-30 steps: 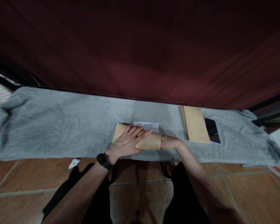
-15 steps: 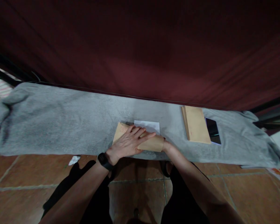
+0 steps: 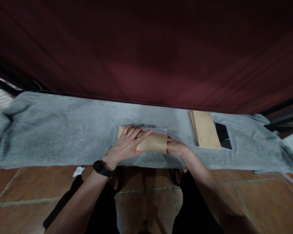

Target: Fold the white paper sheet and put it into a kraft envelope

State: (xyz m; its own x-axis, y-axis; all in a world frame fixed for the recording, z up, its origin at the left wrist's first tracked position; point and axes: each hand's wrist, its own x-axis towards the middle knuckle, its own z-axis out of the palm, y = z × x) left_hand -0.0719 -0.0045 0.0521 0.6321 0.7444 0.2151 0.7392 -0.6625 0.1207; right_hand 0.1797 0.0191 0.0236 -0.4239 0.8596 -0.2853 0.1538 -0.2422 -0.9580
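Left hand (image 3: 125,143) has slid a little leftward over the brown envelope (image 3: 154,143), and more of the right hand (image 3: 175,147) now shows outside its curled open end. Spread left fingers lie across the envelope near the front of the cloth-covered table (image 3: 75,130), while the right fingers are mostly hidden inside, so I cannot tell their state. White paper (image 3: 158,130) shows along its far edge, well apart from the envelope stack (image 3: 206,130) touching a phone (image 3: 223,135).
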